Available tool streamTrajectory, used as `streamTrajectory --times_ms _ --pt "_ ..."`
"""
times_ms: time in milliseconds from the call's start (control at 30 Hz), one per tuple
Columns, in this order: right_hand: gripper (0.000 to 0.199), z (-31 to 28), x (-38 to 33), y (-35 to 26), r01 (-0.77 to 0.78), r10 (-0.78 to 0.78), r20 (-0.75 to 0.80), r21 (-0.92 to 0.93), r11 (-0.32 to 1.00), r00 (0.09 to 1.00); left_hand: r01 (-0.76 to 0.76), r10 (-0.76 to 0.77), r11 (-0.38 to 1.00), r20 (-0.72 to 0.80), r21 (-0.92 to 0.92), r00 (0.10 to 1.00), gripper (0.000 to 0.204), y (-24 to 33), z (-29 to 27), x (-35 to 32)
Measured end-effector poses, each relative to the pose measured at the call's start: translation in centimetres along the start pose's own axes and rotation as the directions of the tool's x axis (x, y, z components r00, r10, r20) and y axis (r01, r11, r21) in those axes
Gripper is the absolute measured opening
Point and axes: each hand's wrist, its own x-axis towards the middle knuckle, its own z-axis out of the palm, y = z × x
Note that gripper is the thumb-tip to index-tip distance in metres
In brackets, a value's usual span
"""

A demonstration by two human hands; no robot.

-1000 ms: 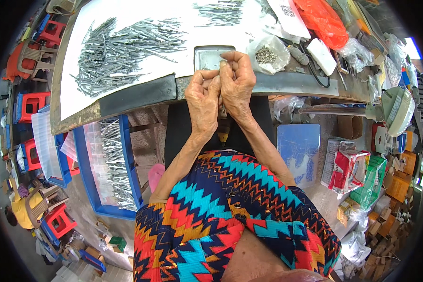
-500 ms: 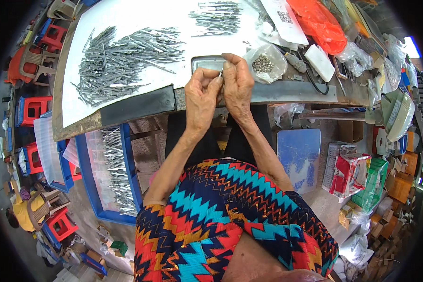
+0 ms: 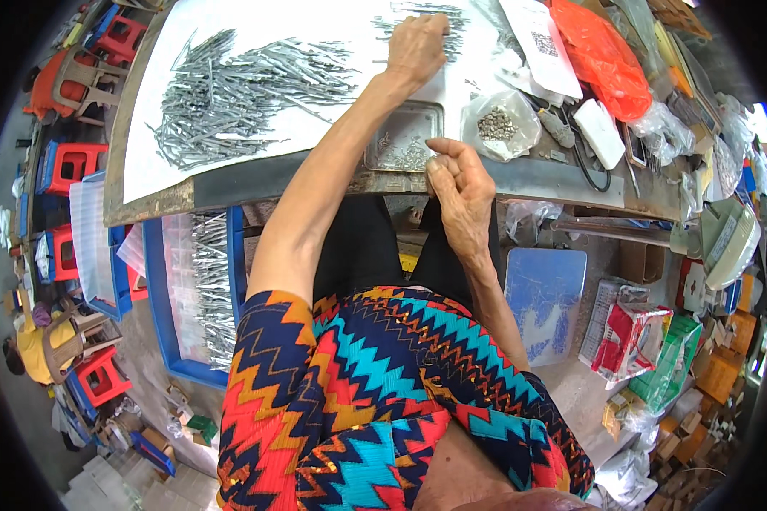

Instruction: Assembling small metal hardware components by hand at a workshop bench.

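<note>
My left hand [image 3: 418, 53] reaches across the table to the far batch of thin grey metal rods [image 3: 453, 34]. Its fingers are curled down over the rods, and what they hold is hidden. Close to the table's front edge, my right hand [image 3: 462, 183] is beside a shallow metal tray [image 3: 371, 152] with small shiny bits [image 3: 405, 153] in it. Thumb and forefinger are bent together in a pinch; anything between them is too small to make out. A larger heap of similar metal rods [image 3: 222, 102] lies on the white sheet [image 3: 141, 175] to the left.
Right of the tray sits a clear bag of small metal pieces [image 3: 496, 128], with a red plastic bag [image 3: 601, 60] and a white block [image 3: 599, 134] beyond. Below the table's left side stands a blue crate [image 3: 169, 341] holding more metal rods. A blue board [image 3: 544, 298] is at lower right.
My hands have parted. The left has moved away from me over the far rods; the right has dropped slightly toward me and right, uncovering the tray and its small bits.
</note>
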Motion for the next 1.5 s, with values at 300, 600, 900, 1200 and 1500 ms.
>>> streamTrajectory --times_ms 300,600,900,1200,1500 --pt "0.019 -0.4 -1.1 -0.1 -0.043 0.043 0.020 0.013 0.999 0.999 -0.139 0.142 0.990 -0.092 0.035 0.986 0.012 -0.8 1.4 -0.5" --pt "0.017 -0.3 -1.3 0.7 -0.013 0.014 0.029 -0.043 0.999 0.999 0.023 -0.019 0.996 0.052 -0.090 0.998 0.009 -2.0 -11.2 -8.5" --pt "0.016 -0.4 -0.4 1.3 0.004 0.000 0.029 -0.132 0.991 1.000 -0.082 0.038 0.979 0.227 0.188 0.973 0.024 -4.6 -13.7 -12.5" --pt "0.013 -0.2 1.8 1.1 0.157 -0.136 0.079 -0.475 0.866 0.988 -0.187 0.136 0.967 0.273 0.171 0.952 0.014 -5.6 -13.4 -12.3" --pt "0.008 0.8 4.8 3.0 0.402 -0.309 0.280 -0.788 0.466 0.909 -0.229 0.171 0.958 0.300 0.172 0.938 0.014 -6.4 -13.2 -12.3"
